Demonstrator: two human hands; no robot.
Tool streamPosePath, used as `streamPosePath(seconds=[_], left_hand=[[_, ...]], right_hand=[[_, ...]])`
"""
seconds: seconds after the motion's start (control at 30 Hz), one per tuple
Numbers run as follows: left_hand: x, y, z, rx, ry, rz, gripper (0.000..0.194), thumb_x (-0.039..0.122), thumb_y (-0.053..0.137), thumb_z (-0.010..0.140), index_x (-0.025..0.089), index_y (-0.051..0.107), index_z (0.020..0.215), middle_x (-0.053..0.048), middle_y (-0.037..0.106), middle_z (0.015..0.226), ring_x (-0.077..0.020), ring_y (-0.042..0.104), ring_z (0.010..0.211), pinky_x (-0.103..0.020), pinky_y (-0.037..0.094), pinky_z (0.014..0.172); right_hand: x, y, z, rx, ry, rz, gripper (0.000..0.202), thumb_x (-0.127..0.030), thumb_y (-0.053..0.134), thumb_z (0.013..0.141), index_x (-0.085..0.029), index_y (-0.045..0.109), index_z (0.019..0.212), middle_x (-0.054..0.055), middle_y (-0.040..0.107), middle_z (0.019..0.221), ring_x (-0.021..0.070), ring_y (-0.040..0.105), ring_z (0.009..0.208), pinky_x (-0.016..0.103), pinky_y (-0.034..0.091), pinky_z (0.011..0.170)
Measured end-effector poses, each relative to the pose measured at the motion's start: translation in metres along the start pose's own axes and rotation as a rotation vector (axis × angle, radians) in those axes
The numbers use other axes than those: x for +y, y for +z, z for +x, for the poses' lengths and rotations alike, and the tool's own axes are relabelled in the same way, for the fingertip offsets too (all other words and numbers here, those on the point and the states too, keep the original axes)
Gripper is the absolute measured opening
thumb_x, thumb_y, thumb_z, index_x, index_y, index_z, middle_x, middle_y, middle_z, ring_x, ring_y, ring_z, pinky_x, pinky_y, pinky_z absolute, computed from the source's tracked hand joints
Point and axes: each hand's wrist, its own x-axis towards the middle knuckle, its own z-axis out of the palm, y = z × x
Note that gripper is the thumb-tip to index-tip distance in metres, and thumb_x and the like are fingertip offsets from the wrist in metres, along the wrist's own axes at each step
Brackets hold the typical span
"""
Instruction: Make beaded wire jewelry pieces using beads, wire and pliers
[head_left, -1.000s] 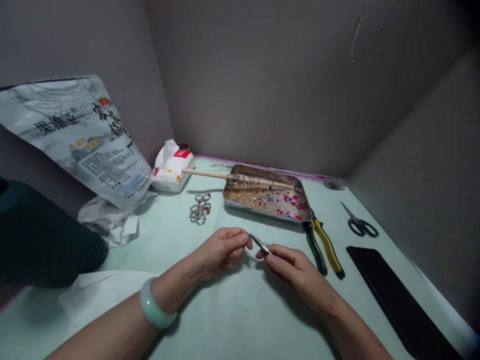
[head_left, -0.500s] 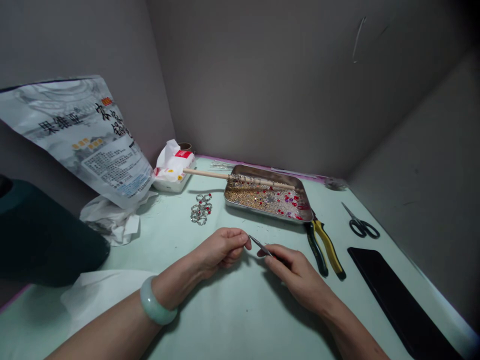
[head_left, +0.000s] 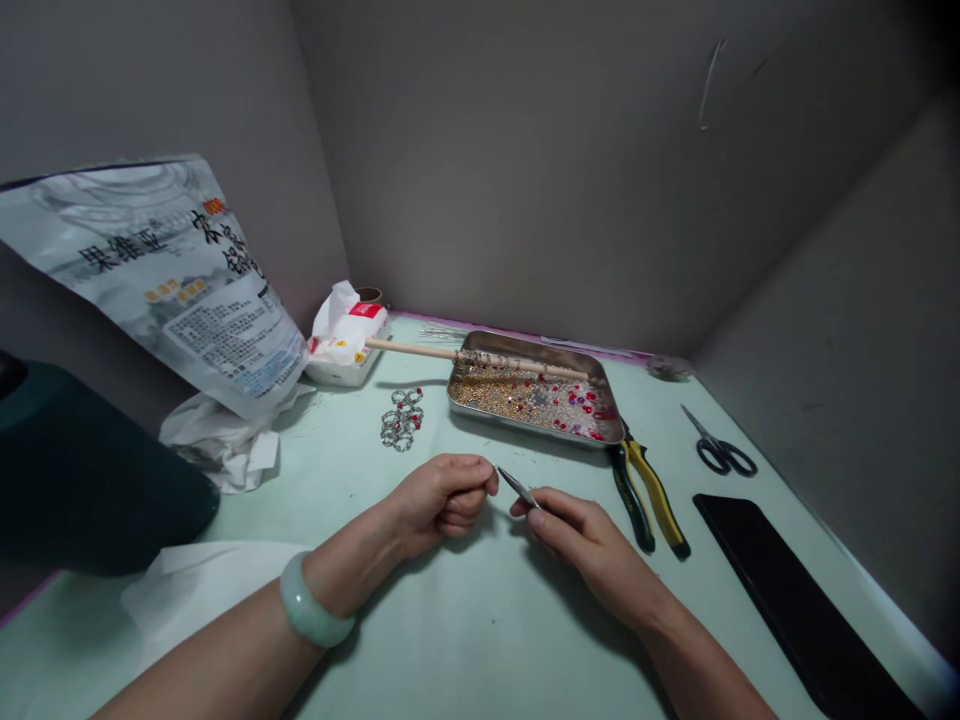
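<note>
My left hand, with a pale green bangle on its wrist, is closed in a pinch; whatever lies between thumb and forefinger is too small to make out. Wrapped in my right hand is a pair of needle-nose pliers. Their slim metal tips point up and left, right beside the left fingertips, while the handles are hidden in the palm. Beyond the hands sits a metal tray of gold, clear, red and purple beads. Several small beaded rings lie left of it.
A wooden stick strung with small rings rests across the tray. Yellow-and-black pliers, scissors and a black flat object lie to the right. At left are a tissue pack, a large pouch and a dark green object.
My left hand has shifted very slightly left. The plier tips now sit a little apart from the left fingertips, and the right grip looks the same.
</note>
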Motion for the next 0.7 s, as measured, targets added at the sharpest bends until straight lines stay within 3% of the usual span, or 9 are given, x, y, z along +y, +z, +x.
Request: streamPosePath(seconds=[0.4,0.53,0.7], left_hand=[[-0.001,0.003,0.000,0.008,0.005,-0.059,0.024,0.033,0.052,0.087,0.016,0.048,0.071,0.011,0.022,0.044,-0.0037,0.008,0.039,-0.017,0.009,0.036],[-0.003,0.005,0.001,0.025,0.028,-0.046,0.022,0.035,0.051,0.087,0.017,0.049,0.074,0.011,0.023,0.044,-0.0038,0.008,0.039,-0.017,0.008,0.036],[-0.009,0.016,0.003,0.180,0.123,0.062,0.021,0.036,0.049,0.087,0.017,0.048,0.076,0.011,0.028,0.044,-0.0051,0.013,0.038,-0.020,0.010,0.037]], right_hand=[[-0.004,0.009,0.001,0.106,-0.150,-0.244,0.023,-0.035,0.047,0.091,-0.019,0.062,0.095,0.004,0.063,0.089,0.0174,0.055,0.080,0.028,0.041,0.071],[0.002,0.012,0.001,0.172,-0.211,-0.359,0.021,-0.033,0.045,0.091,-0.018,0.061,0.090,0.005,0.063,0.087,0.0182,0.056,0.079,0.028,0.041,0.071],[0.008,0.019,0.000,0.288,-0.301,-0.539,0.017,-0.025,0.045,0.091,-0.018,0.060,0.094,0.005,0.059,0.080,0.0178,0.054,0.072,0.028,0.039,0.065]])
